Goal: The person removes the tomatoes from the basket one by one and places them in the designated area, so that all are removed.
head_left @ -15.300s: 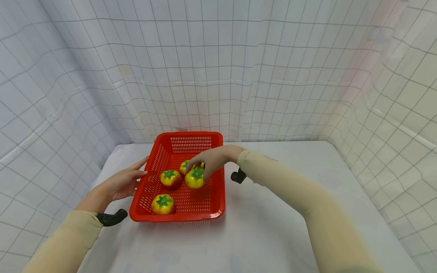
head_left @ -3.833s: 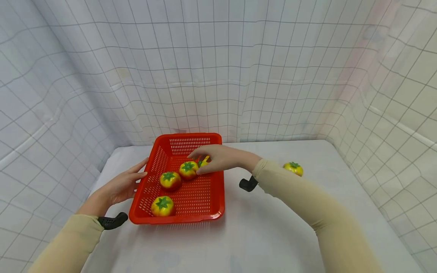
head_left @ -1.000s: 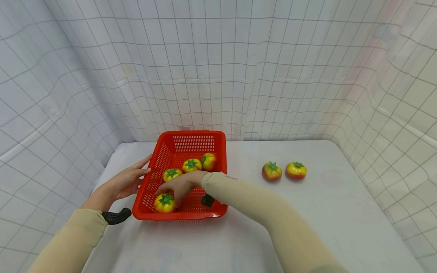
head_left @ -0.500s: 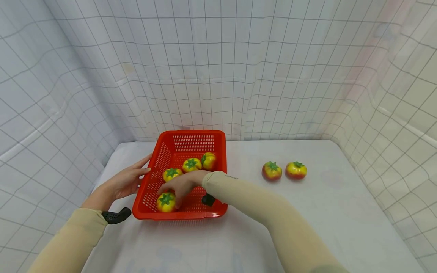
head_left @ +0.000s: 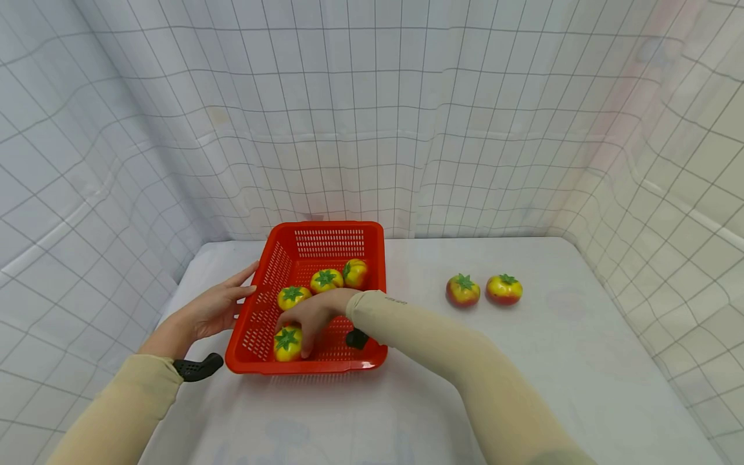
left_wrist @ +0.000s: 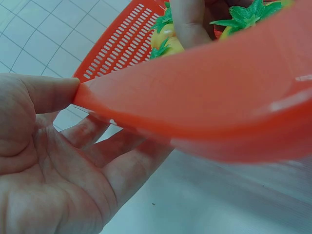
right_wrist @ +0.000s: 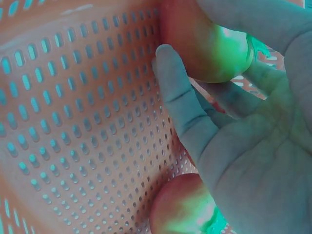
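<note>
My right hand (head_left: 314,316) reaches into a red plastic basket (head_left: 380,258) and grips a yellow-red toy tomato (head_left: 287,344) with a green star-shaped top, near the basket's front wall. In the right wrist view, thumb and fingers surround that tomato (right_wrist: 209,48), and a second tomato (right_wrist: 183,204) lies below the fingers. My left hand (head_left: 212,311) holds the basket's left rim. The left wrist view shows its thumb on the rim (left_wrist: 195,97) and the other fingers beneath, partly hidden. More tomatoes sit in the basket: one at the left (head_left: 293,296), one in the middle (head_left: 327,280), one tipped sideways (head_left: 356,274).
On the white table (head_left: 552,361), right of the basket, two more tomatoes stand side by side, one nearer (head_left: 463,291) and one farther right (head_left: 504,290). White gridded curtains (head_left: 372,129) enclose the table at the back and both sides.
Over the longer span, two tomatoes have come to stand on the table at right. In the last second, my right hand has shifted the front tomato slightly rightward inside the basket. My left hand stays put.
</note>
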{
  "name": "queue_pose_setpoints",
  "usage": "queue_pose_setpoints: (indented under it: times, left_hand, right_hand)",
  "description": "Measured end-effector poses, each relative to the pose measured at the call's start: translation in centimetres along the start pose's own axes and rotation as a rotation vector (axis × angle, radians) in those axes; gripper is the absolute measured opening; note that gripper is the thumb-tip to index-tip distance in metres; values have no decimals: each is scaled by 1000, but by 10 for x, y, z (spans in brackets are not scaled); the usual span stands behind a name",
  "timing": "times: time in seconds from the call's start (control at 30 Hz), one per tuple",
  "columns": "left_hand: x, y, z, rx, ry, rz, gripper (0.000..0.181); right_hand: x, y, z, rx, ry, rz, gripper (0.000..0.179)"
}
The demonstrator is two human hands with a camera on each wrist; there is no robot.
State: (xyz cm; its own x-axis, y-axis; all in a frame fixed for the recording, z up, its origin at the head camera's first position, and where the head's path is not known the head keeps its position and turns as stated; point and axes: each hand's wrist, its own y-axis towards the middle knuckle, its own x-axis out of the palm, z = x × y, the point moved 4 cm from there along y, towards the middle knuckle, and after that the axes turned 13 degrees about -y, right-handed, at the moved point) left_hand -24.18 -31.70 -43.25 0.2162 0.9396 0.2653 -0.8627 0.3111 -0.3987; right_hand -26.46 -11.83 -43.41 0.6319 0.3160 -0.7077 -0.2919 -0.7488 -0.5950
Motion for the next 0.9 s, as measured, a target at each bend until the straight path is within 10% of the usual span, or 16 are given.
queue_pose_setpoints:
  times: [0.9]
  left_hand:
    - [0, 1, -1, -12, -4, -2, 69]
  right_hand:
    - [-10, -24, 8, -54, -26, 109, 62]
